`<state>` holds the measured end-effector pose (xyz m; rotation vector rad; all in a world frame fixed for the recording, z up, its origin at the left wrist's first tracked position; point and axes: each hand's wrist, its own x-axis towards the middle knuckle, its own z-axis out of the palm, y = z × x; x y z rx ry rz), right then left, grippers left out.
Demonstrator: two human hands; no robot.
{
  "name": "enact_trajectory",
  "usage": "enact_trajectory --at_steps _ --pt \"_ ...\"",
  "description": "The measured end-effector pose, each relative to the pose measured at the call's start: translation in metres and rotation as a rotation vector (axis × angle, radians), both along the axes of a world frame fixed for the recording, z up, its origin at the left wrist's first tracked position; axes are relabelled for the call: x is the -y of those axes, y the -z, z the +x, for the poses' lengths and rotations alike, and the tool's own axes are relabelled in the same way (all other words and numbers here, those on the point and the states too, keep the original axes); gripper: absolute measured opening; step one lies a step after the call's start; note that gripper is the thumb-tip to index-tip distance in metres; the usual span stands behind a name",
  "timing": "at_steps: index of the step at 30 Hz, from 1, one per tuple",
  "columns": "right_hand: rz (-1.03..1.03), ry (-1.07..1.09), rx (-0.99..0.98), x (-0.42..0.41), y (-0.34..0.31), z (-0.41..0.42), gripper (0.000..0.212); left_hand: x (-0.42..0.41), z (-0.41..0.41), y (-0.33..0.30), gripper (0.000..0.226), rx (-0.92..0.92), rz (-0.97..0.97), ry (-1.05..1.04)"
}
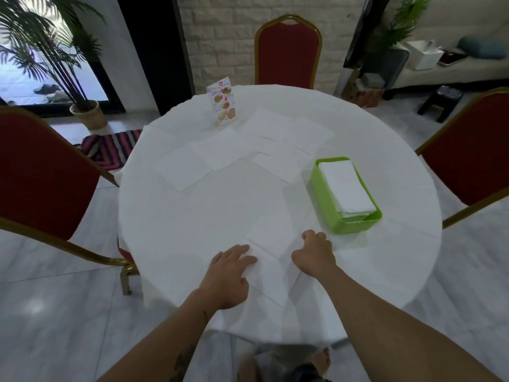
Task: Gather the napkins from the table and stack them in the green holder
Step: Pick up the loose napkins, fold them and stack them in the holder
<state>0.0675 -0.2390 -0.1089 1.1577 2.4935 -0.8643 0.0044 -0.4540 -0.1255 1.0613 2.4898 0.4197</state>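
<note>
A white napkin [271, 255] lies flat near the front edge of the round table [192, 230]. My left hand [230, 274] rests on its left edge with the fingers spread flat. My right hand [314, 253] presses on its right side, fingers curled down; whether it pinches the paper I cannot tell. The green holder [325, 199] stands just beyond my right hand and holds a stack of folded white napkins [347, 186]. Several more napkins [220, 153] lie spread and overlapping across the far half of the table.
A menu card stand [223, 102] is upright at the far left of the table. Red chairs with gold frames stand at the left [41, 177], the far side [287, 53] and the right [471, 150]. A potted palm [88, 113] is by the window.
</note>
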Motion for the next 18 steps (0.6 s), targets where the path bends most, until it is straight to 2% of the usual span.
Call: enact_trajectory --at_steps 2,5,10,11,15,18 --pt "-0.027 -0.038 -0.005 0.004 0.002 0.000 0.064 0.001 0.000 0.001 0.059 0.005 -0.019 0.008" --pt "-0.043 -0.125 -0.014 0.010 0.007 0.001 0.058 0.002 0.002 0.004 0.059 -0.001 -0.027 0.011" --pt "-0.181 0.010 -0.266 0.010 0.002 0.003 0.006 0.002 0.003 0.006 0.057 0.010 0.016 -0.031" --pt "-0.174 0.015 -0.313 0.010 -0.001 0.004 0.004 0.003 0.004 0.006 0.056 0.002 0.040 -0.053" --pt "-0.055 -0.076 -0.425 0.012 -0.008 0.008 0.019 0.011 0.008 0.008 0.053 -0.009 0.133 -0.204" --pt "-0.005 -0.276 -0.352 0.017 -0.009 0.013 0.018 0.015 0.008 0.006 0.050 -0.026 0.171 -0.291"
